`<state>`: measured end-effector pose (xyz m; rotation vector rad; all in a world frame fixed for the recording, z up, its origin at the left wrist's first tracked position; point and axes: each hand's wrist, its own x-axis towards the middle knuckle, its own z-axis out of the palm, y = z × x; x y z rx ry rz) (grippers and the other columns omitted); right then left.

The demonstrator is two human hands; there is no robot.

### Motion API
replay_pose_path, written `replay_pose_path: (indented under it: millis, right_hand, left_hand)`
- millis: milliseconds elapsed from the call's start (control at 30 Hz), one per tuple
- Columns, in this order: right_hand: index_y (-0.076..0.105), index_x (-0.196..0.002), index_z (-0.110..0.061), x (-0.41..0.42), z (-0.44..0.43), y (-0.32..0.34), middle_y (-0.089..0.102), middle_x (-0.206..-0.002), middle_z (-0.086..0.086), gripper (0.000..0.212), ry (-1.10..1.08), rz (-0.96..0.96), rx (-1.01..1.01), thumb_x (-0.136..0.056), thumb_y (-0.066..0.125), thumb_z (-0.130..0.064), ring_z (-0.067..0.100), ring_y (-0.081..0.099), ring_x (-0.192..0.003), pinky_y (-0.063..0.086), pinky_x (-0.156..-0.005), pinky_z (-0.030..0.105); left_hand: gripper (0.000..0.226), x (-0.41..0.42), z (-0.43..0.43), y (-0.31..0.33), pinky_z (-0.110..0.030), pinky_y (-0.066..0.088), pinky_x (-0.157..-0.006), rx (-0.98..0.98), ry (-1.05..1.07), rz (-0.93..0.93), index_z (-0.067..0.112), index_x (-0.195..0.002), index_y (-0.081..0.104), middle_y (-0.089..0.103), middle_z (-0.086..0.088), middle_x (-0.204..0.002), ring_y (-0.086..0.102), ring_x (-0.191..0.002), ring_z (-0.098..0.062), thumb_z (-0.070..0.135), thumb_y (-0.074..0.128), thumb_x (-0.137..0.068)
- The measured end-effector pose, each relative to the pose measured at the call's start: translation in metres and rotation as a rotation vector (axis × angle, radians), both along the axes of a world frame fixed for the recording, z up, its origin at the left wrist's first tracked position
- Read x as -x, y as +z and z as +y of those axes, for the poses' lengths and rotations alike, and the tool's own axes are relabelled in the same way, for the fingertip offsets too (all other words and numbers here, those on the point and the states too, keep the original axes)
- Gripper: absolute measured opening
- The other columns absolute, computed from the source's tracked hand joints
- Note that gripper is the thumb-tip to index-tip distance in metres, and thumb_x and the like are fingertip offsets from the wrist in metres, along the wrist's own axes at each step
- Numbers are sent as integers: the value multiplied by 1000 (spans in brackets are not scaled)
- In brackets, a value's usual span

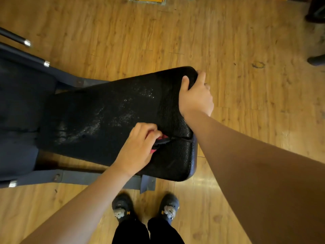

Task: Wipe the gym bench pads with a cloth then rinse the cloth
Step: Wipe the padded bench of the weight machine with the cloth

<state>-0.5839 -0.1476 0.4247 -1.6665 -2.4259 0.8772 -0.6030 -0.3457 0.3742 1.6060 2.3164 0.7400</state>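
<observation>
Cloth (161, 140), a small red-and-dark wad, sits bunched in the left hand (139, 148) on the near side of the black pad (105, 110), right at the seam (182, 137) that crosses the pad's end. The fingers (149, 128) are curled tight round it, so only a corner pokes out toward the seam. It looks soft and limp, probably damp and light. It should fold to any shape and is best held balled in the palm, with a loose corner left free to push into the groove. The pad is grainy and stiff, padded under a leathery skin. A wet sheen (91, 127) across its middle suggests it is slippery there, so a flat press would likely wipe better than a pinch. The right hand (196, 97) grips the far corner of the pad's end, thumb on top and fingers wrapped over the edge, which seems to steady it. A grey metal frame (98, 176) carries the pad above a wooden floor (246, 41), and the person's shoes (123, 206) stand just beside the frame.
</observation>
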Motion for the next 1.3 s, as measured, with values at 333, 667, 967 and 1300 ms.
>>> replay_pose_path:
  millis: [333,667,967,1300]
  right_hand:
    - [26,-144,-23,0,-2,2,53,-121,9,50,0,-22,-10,-101,27,-48,20,42,-72,18,-46,26]
    - [26,-145,-24,0,-2,2,53,-123,9,50,3,-30,-8,-101,27,-48,21,42,-72,19,-46,25]
    - [27,-145,-23,1,-2,2,54,-122,9,50,2,-36,-27,-101,28,-48,20,42,-74,17,-46,25]
    - [26,-146,-23,2,-2,2,53,-123,10,52,-4,-49,-30,-100,27,-48,22,43,-74,18,-46,26]
  left_hand:
    - [35,40,2,-5,-48,44,-94,97,364,-94,4,-117,54,49,-12,-116,44,-107,-27,1,56,-82]
    - [41,21,1,0,-30,39,-96,94,273,-144,1,-116,57,53,-13,-112,49,-107,-25,-9,64,-76]
    - [37,3,8,9,-25,33,-94,-26,414,-239,12,-121,58,48,-3,-113,38,-108,-16,37,46,-96]
    - [31,-23,-1,36,-22,41,-102,-228,148,-339,12,-117,65,60,7,-123,52,-120,-11,26,63,-90]
